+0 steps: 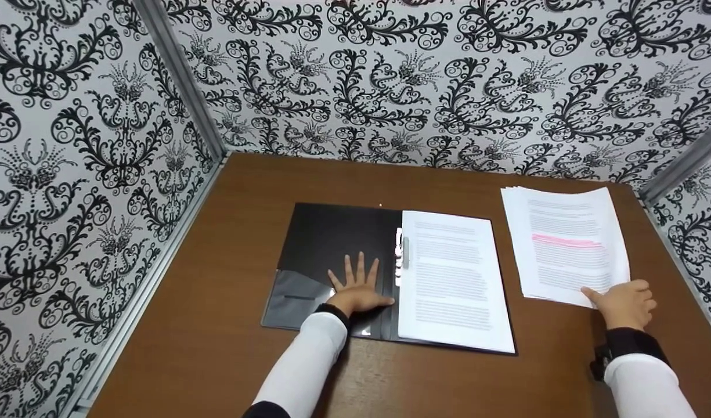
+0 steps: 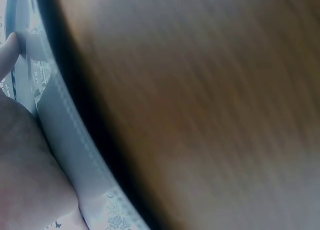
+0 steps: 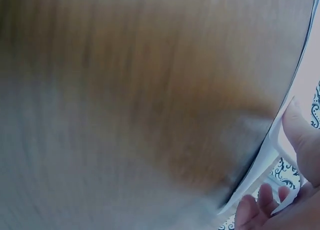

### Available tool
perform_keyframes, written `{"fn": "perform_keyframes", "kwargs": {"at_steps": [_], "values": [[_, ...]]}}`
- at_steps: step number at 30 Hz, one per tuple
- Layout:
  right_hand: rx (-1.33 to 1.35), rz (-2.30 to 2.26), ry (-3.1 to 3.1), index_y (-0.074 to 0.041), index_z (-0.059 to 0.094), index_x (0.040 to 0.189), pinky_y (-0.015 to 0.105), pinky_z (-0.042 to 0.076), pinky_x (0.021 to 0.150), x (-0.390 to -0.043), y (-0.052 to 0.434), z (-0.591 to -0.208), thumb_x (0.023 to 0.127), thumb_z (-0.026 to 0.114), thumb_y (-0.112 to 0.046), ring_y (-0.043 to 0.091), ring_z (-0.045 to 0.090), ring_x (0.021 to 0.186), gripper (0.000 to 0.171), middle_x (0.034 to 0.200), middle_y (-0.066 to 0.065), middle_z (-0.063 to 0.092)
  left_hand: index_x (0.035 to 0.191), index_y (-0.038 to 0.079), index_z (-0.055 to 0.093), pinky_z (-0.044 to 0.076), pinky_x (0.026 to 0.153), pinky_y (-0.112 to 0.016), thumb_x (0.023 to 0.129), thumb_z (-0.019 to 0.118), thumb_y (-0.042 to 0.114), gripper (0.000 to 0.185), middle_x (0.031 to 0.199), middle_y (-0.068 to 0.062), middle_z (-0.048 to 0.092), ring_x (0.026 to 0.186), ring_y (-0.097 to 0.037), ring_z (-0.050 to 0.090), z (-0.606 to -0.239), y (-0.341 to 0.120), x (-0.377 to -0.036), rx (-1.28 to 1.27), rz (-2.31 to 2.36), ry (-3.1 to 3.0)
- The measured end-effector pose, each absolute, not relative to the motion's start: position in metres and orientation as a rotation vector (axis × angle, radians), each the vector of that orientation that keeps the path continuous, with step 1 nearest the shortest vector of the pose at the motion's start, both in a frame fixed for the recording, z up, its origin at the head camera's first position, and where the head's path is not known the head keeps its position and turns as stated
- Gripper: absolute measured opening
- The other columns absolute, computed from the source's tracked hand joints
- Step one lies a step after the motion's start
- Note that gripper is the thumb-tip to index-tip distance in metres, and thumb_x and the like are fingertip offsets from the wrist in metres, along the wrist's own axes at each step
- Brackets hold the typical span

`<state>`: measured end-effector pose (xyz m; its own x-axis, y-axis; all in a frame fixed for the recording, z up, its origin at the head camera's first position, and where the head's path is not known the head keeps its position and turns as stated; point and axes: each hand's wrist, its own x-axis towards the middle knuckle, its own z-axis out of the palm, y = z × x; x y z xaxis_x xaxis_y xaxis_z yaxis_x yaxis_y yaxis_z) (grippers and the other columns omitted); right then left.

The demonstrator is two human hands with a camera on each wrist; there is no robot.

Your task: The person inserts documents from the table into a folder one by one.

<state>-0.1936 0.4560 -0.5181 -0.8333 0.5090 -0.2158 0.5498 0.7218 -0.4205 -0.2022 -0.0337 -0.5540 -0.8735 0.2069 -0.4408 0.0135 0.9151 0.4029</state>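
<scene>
A black ring binder [image 1: 338, 235] lies spread on the table, with printed sheets [image 1: 448, 278] on its right side, beside the metal fastener. My left hand [image 1: 358, 296] rests with fingers spread on the inside of the left cover, its thumb toward the spine. In the left wrist view, part of that hand [image 2: 30, 165] shows above the cover's edge [image 2: 75, 135]. To the binder's right is a loose stack of printed paper [image 1: 570, 261] with pink highlighting. My right hand [image 1: 625, 305] grips the stack's near right corner, thumb on top; the right wrist view shows curled fingers [image 3: 255, 205] by the paper edge.
The brown wooden table [image 1: 216, 278] carries both the binder and the loose stack. Patterned black-and-white panels [image 1: 401, 87] stand behind it and at both sides, joined by grey metal posts [image 1: 181, 75].
</scene>
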Motion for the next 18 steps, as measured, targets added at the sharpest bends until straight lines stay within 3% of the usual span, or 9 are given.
{"fn": "perform_keyframes", "kwargs": {"at_steps": [5,11,18], "values": [[0.934,-1.009,2.696,0.021,0.004,0.134,0.063,0.036,0.091,-0.1896,0.4578,-0.5166,0.084,0.071,-0.041,0.057,0.034,0.109,0.104,0.127,0.051,0.026,0.156,0.031,-0.004,-0.023,0.102,-0.07,0.081,0.059,0.067,0.104,0.159,-0.004,-0.028,0.14,-0.034,-0.035,-0.5562,-0.0342,-0.2029,0.157,0.544,2.582],[0.943,-1.157,2.695,0.02,-0.001,0.137,0.061,0.031,0.104,-0.1911,0.4557,-0.5173,0.086,0.07,-0.03,0.055,0.036,0.114,0.1,0.134,0.052,0.023,0.156,0.032,-0.004,-0.023,0.102,-0.071,0.08,0.06,0.068,0.105,0.158,-0.003,-0.031,0.139,-0.034,-0.038,-0.5612,-0.0333,-0.2062,0.152,0.555,2.583],[0.949,-1.181,2.779,0.022,0.0,0.136,0.062,0.032,0.102,-0.1916,0.4577,-0.5239,0.093,0.055,-0.023,0.061,0.037,0.117,0.083,0.13,0.055,0.029,0.156,0.031,-0.004,-0.023,0.101,-0.071,0.08,0.059,0.067,0.105,0.159,-0.004,-0.029,0.139,-0.035,-0.037,-0.559,-0.0308,-0.2058,0.173,0.56,2.596]]}}
